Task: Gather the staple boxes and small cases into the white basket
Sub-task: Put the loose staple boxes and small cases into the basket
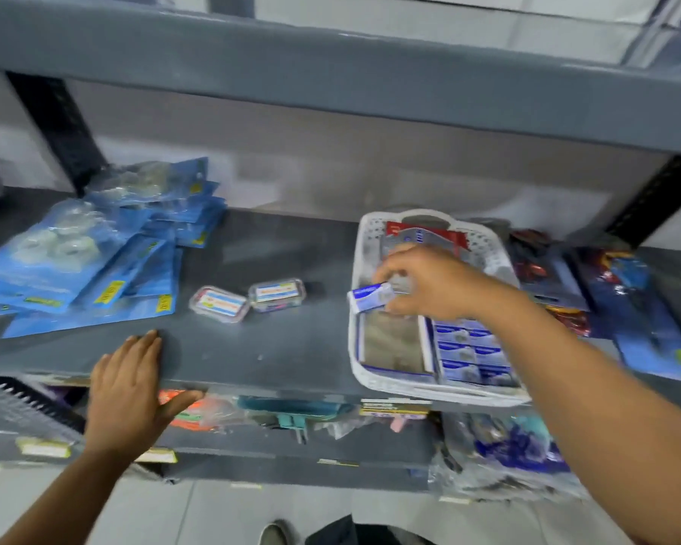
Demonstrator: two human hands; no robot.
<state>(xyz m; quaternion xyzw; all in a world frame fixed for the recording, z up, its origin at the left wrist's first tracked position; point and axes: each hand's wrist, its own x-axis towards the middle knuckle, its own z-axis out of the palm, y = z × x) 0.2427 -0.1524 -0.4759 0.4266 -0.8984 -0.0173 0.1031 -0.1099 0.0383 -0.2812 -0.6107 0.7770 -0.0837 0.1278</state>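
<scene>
A white basket [429, 391] stands on the grey shelf [276, 348], right of centre. Inside it lie several blue-and-white staple boxes [468, 356] at the near right, an open carton [390, 344] at the near left, and a red-and-grey pack [425, 232] at the back. My right hand [421, 279] hovers over the basket's left side, holding one small blue-and-white staple box [370, 297]. Two small clear cases [248, 298] with labels sit side by side on the shelf, left of the basket. My left hand [128, 391] rests flat on the shelf's front edge, holding nothing.
Blue blister packs [95, 253] are piled at the shelf's left. Dark and blue packages [606, 293] crowd the right of the basket. An upper shelf [331, 68] hangs overhead. The lower shelf [291, 418] holds mixed goods and bags. A shoe [274, 534] shows on the floor.
</scene>
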